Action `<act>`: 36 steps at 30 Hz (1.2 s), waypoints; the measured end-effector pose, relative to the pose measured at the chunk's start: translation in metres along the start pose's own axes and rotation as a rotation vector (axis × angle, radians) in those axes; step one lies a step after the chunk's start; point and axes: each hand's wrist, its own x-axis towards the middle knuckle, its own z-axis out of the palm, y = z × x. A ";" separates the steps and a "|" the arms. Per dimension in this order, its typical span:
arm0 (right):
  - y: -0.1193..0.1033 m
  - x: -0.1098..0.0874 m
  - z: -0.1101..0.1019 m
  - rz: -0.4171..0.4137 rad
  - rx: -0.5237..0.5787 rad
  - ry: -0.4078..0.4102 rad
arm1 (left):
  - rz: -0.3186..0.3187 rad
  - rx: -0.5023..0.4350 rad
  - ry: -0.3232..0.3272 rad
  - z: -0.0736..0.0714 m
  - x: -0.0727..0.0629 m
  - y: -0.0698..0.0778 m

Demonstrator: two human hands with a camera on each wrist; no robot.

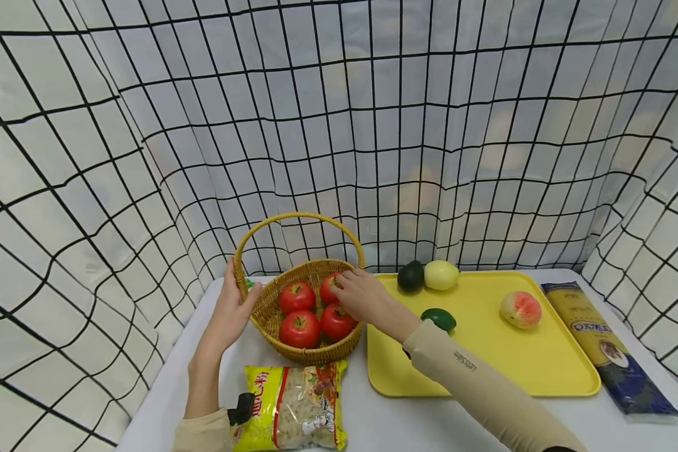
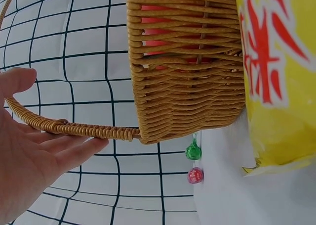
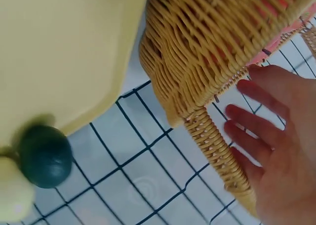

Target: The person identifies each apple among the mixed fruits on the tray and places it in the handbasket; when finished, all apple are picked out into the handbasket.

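A wicker basket [image 1: 311, 358] with a tall arched handle [image 1: 301, 215] holds several red apples [image 1: 299, 329]. At the basket's left side, my left hand [image 1: 230, 316] touches the foot of the handle; in the left wrist view its straight fingers [image 2: 74, 153] lie along the wicker, thumb apart. My right hand [image 1: 367, 296] reaches over the right rim, fingertips beside the back right apple [image 1: 329, 287]. In the right wrist view, the fingers of that hand [image 3: 291, 131] are loosely extended around the handle's right foot [image 3: 215, 148], without closing on it.
A yellow tray [image 1: 486, 376] on the right carries a peach [image 1: 521, 309], a lemon [image 1: 441, 275], a dark avocado [image 1: 410, 276] and a green oval fruit [image 1: 439, 320]. A yellow food bag [image 1: 294, 408] lies before the basket, a blue-and-gold packet [image 1: 610, 351] far right. Black netting [image 1: 395, 125] encloses the table.
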 end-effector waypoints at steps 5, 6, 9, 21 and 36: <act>0.004 -0.041 0.004 0.001 0.213 0.105 | 0.018 -0.010 -0.012 0.003 0.001 0.000; 0.007 -0.052 0.004 0.019 0.250 0.113 | 0.024 -0.013 -0.014 0.005 0.002 0.000; 0.018 -0.084 0.003 0.115 0.341 0.114 | 0.035 -0.017 -0.014 0.008 0.004 0.000; 0.056 -0.167 0.003 0.418 0.626 0.133 | 0.041 -0.009 -0.005 0.003 0.002 -0.008; 0.064 -0.157 0.001 0.396 0.670 0.174 | 0.064 -0.014 0.046 -0.016 0.001 -0.019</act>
